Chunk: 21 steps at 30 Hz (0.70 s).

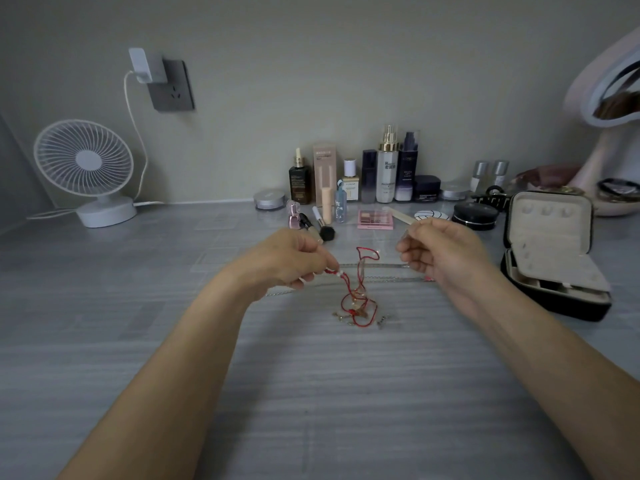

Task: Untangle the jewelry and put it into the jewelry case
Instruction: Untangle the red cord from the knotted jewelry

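A tangle of red cord jewelry [358,299] with small gold charms lies on the grey table, one red loop lifted above it. My left hand [294,261] pinches the beaded end of the red cord and holds it off the surface. My right hand [440,252] is raised to the right with curled fingers; a thin silver chain [377,279] runs across the table toward it, and the contact point is hidden. The black jewelry case [550,258] stands open at the right, its beige lining showing.
Cosmetic bottles and jars [388,174], a pink eyeshadow palette [375,219] and a makeup brush [320,225] crowd the back of the table. A white desk fan [86,171] stands at far left, a vanity mirror [609,98] at far right.
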### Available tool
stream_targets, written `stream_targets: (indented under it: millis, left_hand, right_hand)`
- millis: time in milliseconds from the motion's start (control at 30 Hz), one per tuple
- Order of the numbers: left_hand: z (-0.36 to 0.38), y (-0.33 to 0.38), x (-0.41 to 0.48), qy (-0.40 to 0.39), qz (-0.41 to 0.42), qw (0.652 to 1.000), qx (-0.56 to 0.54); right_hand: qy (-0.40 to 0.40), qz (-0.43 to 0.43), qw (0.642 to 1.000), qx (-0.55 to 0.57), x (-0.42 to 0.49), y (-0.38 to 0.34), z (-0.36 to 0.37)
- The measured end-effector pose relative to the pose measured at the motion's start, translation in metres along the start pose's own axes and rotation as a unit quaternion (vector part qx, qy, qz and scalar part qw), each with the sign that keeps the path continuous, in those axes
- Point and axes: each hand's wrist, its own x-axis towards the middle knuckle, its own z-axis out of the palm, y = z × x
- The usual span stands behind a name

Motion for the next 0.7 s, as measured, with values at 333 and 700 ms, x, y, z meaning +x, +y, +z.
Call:
stream_targets:
  millis: [333,700]
  left_hand:
    - [0.019,-0.003,0.003,-0.073,-0.006,0.992,0.104]
    - [0.035,-0.013,0.011,-0.064,0.030,0.987,0.146]
  right_hand:
    - [-0.027,-0.006,0.999,0.022,-0.004,-0.002,0.003]
    - [-0.054,0.002,0.998,0.036,-0.006,-0.003,0.003]
